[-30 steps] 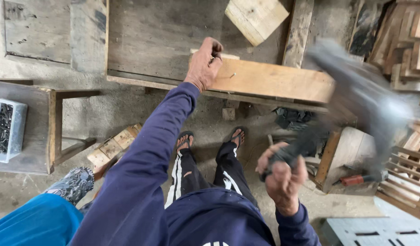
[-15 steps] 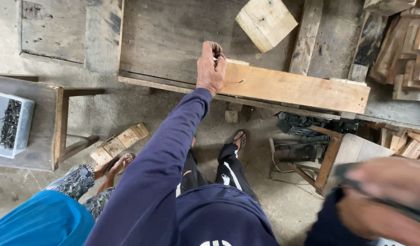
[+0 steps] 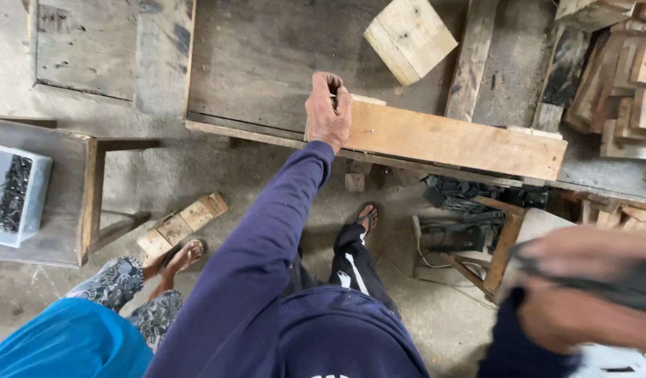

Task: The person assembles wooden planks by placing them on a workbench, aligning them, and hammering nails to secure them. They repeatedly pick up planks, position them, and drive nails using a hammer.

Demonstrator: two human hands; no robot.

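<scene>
Wooden plank lies flat along the near edge of the workbench, long side running left to right, pale and clean against the grey bench top. Left hand rests on the plank's left end — fingers curled tight, pinching a small dark thing, likely a nail, upright against the wood; too small to be sure. Arm in a dark blue sleeve reaches straight out from the body.

Right hand is close to the camera at lower right, heavily blurred. It is clenched around a dark handle — the head of the tool is out of frame, so its kind cannot be told.

Further out: a square wood block sits on the bench beyond the plank, well apart from it. A stack of offcuts lies at the right. To the left, a low bench carries a clear tub of dark nails. A short slatted wood piece lies on the floor, just beside another person's sandalled foot.
</scene>
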